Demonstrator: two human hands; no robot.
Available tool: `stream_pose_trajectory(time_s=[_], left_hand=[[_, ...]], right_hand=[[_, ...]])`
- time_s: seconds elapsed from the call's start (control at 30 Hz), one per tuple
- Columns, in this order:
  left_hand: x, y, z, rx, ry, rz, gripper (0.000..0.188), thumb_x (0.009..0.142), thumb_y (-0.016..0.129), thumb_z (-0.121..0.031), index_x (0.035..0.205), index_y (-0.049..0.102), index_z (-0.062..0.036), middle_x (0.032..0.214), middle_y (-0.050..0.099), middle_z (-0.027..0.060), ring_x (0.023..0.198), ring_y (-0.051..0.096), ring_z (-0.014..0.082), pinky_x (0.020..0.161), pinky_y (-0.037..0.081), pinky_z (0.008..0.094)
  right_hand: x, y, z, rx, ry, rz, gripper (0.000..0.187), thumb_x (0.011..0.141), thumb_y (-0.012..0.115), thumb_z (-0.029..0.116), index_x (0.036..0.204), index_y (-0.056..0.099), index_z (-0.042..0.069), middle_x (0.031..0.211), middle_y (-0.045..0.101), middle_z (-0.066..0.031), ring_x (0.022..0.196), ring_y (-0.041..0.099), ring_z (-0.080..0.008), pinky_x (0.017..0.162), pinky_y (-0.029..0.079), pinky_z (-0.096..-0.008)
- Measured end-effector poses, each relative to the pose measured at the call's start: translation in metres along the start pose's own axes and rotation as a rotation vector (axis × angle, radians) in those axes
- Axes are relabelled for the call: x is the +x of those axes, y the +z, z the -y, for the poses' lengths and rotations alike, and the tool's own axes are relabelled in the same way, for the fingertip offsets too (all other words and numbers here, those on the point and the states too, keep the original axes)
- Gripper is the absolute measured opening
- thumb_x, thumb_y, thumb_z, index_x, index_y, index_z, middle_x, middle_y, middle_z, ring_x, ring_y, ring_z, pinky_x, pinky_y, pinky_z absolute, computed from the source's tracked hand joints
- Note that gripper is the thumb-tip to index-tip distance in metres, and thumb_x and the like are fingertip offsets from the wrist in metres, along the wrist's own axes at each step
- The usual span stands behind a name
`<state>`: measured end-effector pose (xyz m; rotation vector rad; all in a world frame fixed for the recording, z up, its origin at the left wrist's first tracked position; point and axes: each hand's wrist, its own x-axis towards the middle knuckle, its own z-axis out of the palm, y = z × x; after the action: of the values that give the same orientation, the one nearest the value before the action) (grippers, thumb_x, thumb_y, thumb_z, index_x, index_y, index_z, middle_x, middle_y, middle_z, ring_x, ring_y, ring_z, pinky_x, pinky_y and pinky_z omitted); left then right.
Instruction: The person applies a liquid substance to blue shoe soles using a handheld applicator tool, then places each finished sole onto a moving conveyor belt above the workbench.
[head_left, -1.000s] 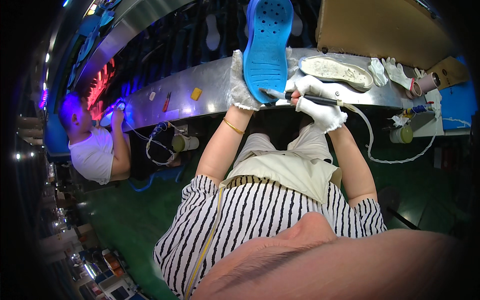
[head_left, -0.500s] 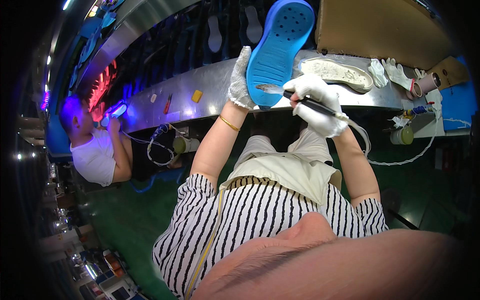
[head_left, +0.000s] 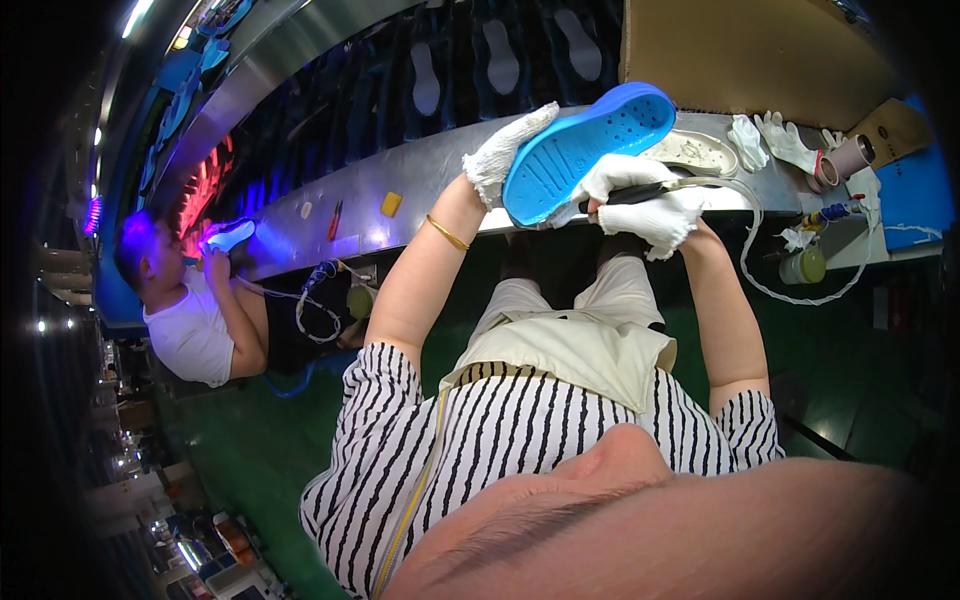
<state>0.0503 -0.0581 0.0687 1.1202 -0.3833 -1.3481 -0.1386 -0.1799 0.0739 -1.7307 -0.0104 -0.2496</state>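
Observation:
My left hand (head_left: 510, 152), in a white knit glove, is closed on the left edge of a blue shoe sole (head_left: 582, 150). The sole tilts, its end with the holes pointing to the upper right and its ribbed end toward me. In my gloved right hand (head_left: 645, 205) is a brush (head_left: 638, 192) with a black handle, joined to a pale hose (head_left: 752, 222). Its bristle end reaches the sole's near right edge; whether it touches is hard to tell. Behind the right hand, a white shoe sole (head_left: 692, 150) lies on the metal bench (head_left: 365, 170), partly covered.
To the left, a co-worker (head_left: 190, 300) holds a sole under violet light. Grey soles (head_left: 502, 62) lie on the dark conveyor beyond the bench. A yellow block (head_left: 391, 204) and a red-handled tool (head_left: 335, 220) rest left. Spare gloves (head_left: 785, 142) and a cardboard sheet (head_left: 740, 60) are right.
The blue sole has come lower and turned, its holed end swinging right and partly covering the white sole. My left hand has turned with it. My right hand has shifted slightly right.

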Motion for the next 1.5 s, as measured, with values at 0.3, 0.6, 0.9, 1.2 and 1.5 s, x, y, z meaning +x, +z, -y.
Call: stream_pose_trajectory(time_s=[0.3, 0.6, 0.9, 1.2, 1.5], left_hand=[[-0.002, -0.001, -0.006, 0.126, -0.135, 0.032, 0.055, 0.093, 0.059, -0.050, 0.116, 0.064, -0.0004, 0.101, 0.069, 0.0184, 0.080, 0.071, 0.0244, 0.071, 0.061, 0.0346], [-0.001, 0.002, 0.018, -0.295, -0.106, 0.227, 0.066, 0.097, 0.043, -0.056, 0.135, 0.049, -0.0023, 0.117, 0.064, 0.0200, 0.094, 0.068, 0.0335, 0.083, 0.058, 0.0475], [-0.013, 0.002, 0.023, -0.181, 0.031, 0.197, 0.078, 0.097, 0.035, -0.062, 0.146, 0.035, -0.0009, 0.130, 0.051, 0.0339, 0.109, 0.060, 0.0488, 0.089, 0.052, 0.0577], [-0.017, 0.004, 0.006, -0.116, 0.244, 0.096, 0.067, 0.099, 0.040, -0.056, 0.138, 0.046, -0.0022, 0.121, 0.061, 0.0183, 0.095, 0.067, 0.0305, 0.079, 0.059, 0.0471], [-0.034, 0.023, -0.080, -0.080, 0.449, 0.474, 0.090, 0.091, 0.044, -0.067, 0.148, 0.028, 0.0012, 0.136, 0.047, 0.0301, 0.105, 0.062, 0.0458, 0.091, 0.054, 0.0557]], right_hand=[[-0.005, -0.016, 0.005, -0.316, 0.046, 0.004, 0.013, 0.070, 0.069, 0.009, 0.081, 0.064, 0.005, 0.085, 0.066, -0.0033, 0.083, 0.062, -0.0157, 0.080, 0.051, -0.0281], [-0.004, -0.016, -0.007, 0.084, 0.004, -0.163, 0.012, 0.081, 0.072, 0.005, 0.093, 0.068, 0.002, 0.090, 0.069, -0.0051, 0.082, 0.065, -0.0117, 0.078, 0.054, -0.0266], [-0.004, -0.036, -0.040, 0.067, -0.204, -0.531, 0.016, 0.081, 0.067, -0.005, 0.096, 0.065, 0.002, 0.100, 0.067, -0.0079, 0.092, 0.065, -0.0157, 0.084, 0.053, -0.0295], [0.001, -0.021, 0.008, -0.549, -0.551, -0.185, 0.020, 0.069, 0.067, -0.010, 0.083, 0.061, 0.003, 0.092, 0.063, -0.0123, 0.091, 0.063, -0.0306, 0.086, 0.050, -0.0388], [-0.034, -0.040, -0.007, 0.046, -0.394, -0.494, 0.023, 0.080, 0.061, -0.017, 0.091, 0.060, 0.004, 0.099, 0.060, -0.0077, 0.089, 0.066, -0.0158, 0.079, 0.056, -0.0269]])
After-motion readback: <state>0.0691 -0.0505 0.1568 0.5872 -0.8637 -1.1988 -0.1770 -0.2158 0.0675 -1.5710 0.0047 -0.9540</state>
